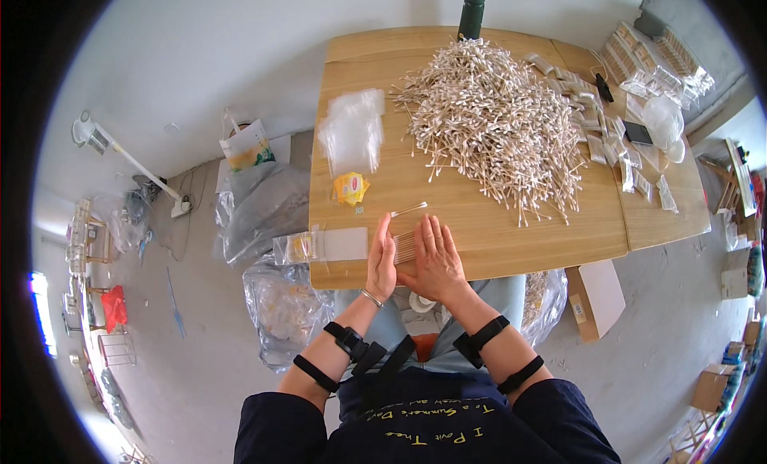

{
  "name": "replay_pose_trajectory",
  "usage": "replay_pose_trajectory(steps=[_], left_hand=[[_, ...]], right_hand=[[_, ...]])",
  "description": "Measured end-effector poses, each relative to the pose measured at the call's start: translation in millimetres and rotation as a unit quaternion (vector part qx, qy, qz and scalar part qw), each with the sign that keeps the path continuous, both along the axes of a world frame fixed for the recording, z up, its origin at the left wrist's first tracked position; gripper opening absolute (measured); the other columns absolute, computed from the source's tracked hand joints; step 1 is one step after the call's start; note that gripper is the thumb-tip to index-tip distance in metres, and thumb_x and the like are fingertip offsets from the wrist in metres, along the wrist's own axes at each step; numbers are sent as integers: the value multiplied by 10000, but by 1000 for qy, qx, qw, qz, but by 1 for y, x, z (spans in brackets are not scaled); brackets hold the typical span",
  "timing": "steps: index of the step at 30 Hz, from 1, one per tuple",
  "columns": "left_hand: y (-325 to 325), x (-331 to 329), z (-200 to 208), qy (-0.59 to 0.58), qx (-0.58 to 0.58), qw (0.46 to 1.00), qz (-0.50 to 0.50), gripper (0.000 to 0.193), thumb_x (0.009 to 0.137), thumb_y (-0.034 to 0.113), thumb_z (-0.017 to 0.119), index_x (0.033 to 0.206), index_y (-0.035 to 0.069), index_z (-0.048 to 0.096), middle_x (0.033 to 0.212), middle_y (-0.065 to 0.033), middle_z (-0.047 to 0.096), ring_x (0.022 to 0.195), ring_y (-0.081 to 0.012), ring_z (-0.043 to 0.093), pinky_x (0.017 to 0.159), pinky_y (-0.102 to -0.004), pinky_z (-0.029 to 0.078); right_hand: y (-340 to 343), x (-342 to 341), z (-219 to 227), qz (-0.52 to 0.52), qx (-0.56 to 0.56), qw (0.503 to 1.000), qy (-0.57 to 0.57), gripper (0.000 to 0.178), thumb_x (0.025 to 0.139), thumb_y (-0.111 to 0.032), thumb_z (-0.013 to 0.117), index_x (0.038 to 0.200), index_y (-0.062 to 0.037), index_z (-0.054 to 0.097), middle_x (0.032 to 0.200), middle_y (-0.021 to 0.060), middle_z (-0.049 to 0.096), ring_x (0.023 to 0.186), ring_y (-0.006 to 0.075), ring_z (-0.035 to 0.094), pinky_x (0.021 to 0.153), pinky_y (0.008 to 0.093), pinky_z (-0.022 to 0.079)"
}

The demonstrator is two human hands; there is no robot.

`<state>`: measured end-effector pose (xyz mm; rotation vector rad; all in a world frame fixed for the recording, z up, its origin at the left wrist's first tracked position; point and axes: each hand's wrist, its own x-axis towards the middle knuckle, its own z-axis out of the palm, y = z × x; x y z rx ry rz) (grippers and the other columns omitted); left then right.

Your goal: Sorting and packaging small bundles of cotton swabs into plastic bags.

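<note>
A row of cotton swabs (405,246) lies on the table's near edge between my two hands. My left hand (382,262) stands on its edge against the row's left side, fingers stretched out. Over the right part of the row my right hand (435,260) lies flat, its fingers straight. One loose cotton swab (409,210) rests just beyond the fingertips. Left of my left hand are a white card (345,244) and a clear packet of swabs with a yellow label (300,246). A large heap of cotton swabs (495,120) covers the table's far middle.
Clear bags (351,132) and yellow cards (350,188) lie on the wooden table (375,56). A dark green bottle (471,15) stands behind the heap. Small filled packets (595,124) and a black box (637,133) are at right. Below are plastic sacks (284,308) and a cardboard box (598,300).
</note>
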<state>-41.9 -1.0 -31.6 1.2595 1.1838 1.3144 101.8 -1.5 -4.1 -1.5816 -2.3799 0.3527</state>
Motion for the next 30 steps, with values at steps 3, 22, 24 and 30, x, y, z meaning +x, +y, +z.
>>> replay_pose_trajectory(steps=[3, 22, 24, 30], left_hand=[[3, 2, 1, -39, -2, 999, -19, 604, 1015, 387, 355, 1443, -33, 274, 1457, -149, 352, 1341, -215, 311, 1098, -343, 235], [20, -21, 5, -59, -25, 997, 46, 575, 1025, 424, 311, 1324, -39, 476, 1420, -177, 431, 1407, -275, 252, 1138, -377, 208], [14, -33, 5, -29, -22, 997, 63, 572, 1024, 422, 314, 1314, -40, 486, 1399, -178, 460, 1406, -282, 259, 1134, -380, 217], [5, -70, 3, 32, -3, 996, 83, 547, 1027, 394, 302, 1298, -37, 503, 1377, -171, 489, 1391, -305, 297, 1127, -383, 233]], right_hand=[[-6, 1, -5, 17, 29, 999, -4, 938, 820, -593, 532, 1397, 103, 284, 1482, 274, 249, 1418, 366, 190, 1164, 443, 125], [-7, -54, -9, -10, -7, 1000, -28, 734, 912, -378, 415, 1405, 134, 231, 1497, 310, 165, 1425, 417, 106, 1165, 478, 93], [-9, -67, -10, 4, -12, 999, -41, 728, 916, -375, 411, 1405, 134, 231, 1497, 311, 164, 1426, 421, 100, 1164, 481, 90], [-11, -103, -13, 30, -28, 999, -30, 700, 933, -353, 371, 1414, 131, 216, 1507, 308, 139, 1431, 424, 65, 1166, 483, 60]])
